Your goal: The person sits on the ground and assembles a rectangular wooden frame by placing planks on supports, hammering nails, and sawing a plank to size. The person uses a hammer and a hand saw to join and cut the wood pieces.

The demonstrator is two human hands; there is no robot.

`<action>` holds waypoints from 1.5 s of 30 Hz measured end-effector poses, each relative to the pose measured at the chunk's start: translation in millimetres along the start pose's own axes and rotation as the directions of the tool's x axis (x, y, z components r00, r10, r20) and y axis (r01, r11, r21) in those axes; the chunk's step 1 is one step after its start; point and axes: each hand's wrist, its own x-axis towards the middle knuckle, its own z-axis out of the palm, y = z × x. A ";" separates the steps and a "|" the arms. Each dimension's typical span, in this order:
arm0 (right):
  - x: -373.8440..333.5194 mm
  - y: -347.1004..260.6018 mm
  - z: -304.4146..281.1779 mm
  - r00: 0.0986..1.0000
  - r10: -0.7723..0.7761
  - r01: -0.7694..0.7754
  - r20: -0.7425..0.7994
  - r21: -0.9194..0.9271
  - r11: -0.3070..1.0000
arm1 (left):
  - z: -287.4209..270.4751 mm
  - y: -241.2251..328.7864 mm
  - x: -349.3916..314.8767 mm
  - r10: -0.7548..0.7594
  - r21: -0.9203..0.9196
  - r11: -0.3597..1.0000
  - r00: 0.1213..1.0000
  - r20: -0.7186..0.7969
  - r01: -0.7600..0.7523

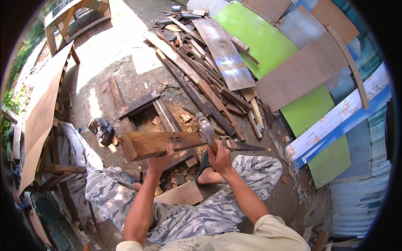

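Right now the left hand [161, 160] grips the beam [163, 143] from its near side, the thumb on the wood, the other fingers mostly hidden. The right hand [219, 159] has its fingers clamped around the hammer [206, 126], whose head stands at the beam's right end. The beam is raised above a frame [166, 115] on the ground; a saw [245, 146] lies right of the hammer.
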 end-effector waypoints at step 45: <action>-41.9 92.2 19.8 0.908 0.388 -0.334 0.159 -0.286 0.898 | -0.5 -9.4 -6.9 0.134 -0.220 0.971 0.977 0.165 -0.096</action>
